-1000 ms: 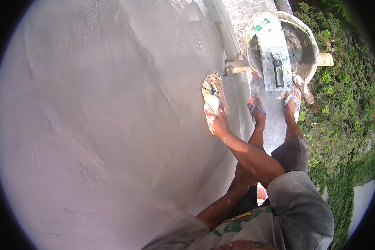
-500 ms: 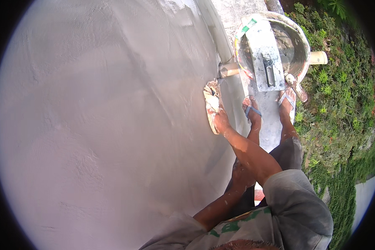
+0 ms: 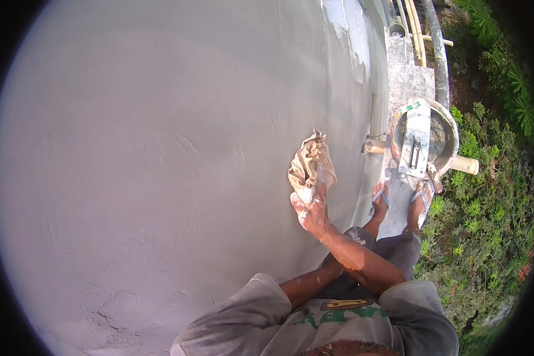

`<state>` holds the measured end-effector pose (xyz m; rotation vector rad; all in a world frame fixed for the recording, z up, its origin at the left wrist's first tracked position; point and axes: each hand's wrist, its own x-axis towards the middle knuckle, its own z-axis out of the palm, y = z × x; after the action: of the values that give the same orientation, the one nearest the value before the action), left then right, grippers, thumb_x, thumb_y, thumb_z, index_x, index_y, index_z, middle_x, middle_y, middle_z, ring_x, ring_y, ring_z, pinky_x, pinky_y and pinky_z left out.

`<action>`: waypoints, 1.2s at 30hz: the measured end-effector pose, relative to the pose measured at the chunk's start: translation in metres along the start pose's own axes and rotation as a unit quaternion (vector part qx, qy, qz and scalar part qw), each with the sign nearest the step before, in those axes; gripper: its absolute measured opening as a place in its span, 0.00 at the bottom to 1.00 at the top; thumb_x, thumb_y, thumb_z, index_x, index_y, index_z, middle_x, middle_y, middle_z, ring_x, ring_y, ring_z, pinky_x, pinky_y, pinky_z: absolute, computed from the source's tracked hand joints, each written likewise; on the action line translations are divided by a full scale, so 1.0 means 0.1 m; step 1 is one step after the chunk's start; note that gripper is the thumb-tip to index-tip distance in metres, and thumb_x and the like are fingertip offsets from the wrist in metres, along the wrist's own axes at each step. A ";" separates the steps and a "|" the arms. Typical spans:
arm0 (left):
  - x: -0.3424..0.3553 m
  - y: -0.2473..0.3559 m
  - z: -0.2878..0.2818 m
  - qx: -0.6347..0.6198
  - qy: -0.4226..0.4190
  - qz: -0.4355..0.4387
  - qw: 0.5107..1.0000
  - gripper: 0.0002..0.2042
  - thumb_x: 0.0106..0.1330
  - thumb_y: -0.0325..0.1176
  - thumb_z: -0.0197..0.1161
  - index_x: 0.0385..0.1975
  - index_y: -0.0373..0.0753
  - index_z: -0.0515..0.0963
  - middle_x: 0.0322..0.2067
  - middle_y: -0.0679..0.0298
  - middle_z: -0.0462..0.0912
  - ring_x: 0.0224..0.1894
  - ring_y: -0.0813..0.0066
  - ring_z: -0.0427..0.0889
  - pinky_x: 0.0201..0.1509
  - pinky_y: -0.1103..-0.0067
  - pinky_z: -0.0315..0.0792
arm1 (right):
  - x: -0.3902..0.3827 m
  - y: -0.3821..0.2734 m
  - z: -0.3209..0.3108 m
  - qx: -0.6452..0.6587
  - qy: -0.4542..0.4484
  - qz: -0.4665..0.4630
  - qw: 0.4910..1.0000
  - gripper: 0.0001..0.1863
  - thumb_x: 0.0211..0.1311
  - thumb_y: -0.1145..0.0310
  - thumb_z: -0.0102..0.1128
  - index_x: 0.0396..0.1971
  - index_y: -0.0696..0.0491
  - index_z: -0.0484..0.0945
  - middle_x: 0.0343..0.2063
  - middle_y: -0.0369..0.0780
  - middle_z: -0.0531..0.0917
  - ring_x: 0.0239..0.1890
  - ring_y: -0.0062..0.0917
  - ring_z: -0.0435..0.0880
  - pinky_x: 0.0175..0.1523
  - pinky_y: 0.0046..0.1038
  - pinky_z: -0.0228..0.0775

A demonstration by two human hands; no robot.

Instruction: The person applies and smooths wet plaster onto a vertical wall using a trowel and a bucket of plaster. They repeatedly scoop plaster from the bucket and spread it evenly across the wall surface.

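Observation:
My right hand point(image 3: 312, 212) reaches across to the left, its fingers closed on a crumpled tan sheet point(image 3: 307, 168). Whether the sheet is paper or cloth I cannot tell. It lies over the grey plastered wall point(image 3: 178, 172), its loose folds spreading beyond my fingers. White smears cover the thumb and knuckles. My left forearm point(image 3: 311, 285) passes under the right one, which hides the left hand's fingers. Past my feet stands a round bucket point(image 3: 456, 139), with a flat metal trowel point(image 3: 420, 127) with a black handle resting across its rim.
I stand in sandals on a narrow, whitish plank walkway point(image 3: 400, 74) along the wall. Bamboo poles point(image 3: 466, 165) cross beneath it, and more poles point(image 3: 417, 29) run along its far end. A handled tool point(image 3: 435, 178) sits by the bucket. Green plants point(image 3: 480, 225) grow below the right edge.
My view has shifted, so the bucket appears lower and farther right. My right hand has moved away from the walkway along the wall, and the tan sheet now shows more spread out.

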<state>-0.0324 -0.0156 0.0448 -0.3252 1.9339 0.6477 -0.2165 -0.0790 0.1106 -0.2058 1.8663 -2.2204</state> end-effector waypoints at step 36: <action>-0.90 0.20 -0.53 -0.230 0.049 -0.085 0.968 0.28 0.66 0.53 0.50 0.60 0.41 0.65 0.51 0.51 0.76 0.53 0.58 0.75 0.57 0.71 0.66 | 1.96 -0.77 -0.11 0.060 0.144 -0.025 0.987 0.21 0.64 0.57 0.53 0.50 0.56 0.73 0.51 0.51 0.70 0.55 0.46 0.67 0.59 0.40 0.58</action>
<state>-0.0426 -0.0348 0.1493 -0.8166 1.8060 0.9796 -0.4152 -0.1081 0.1761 0.0975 1.8727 -2.4995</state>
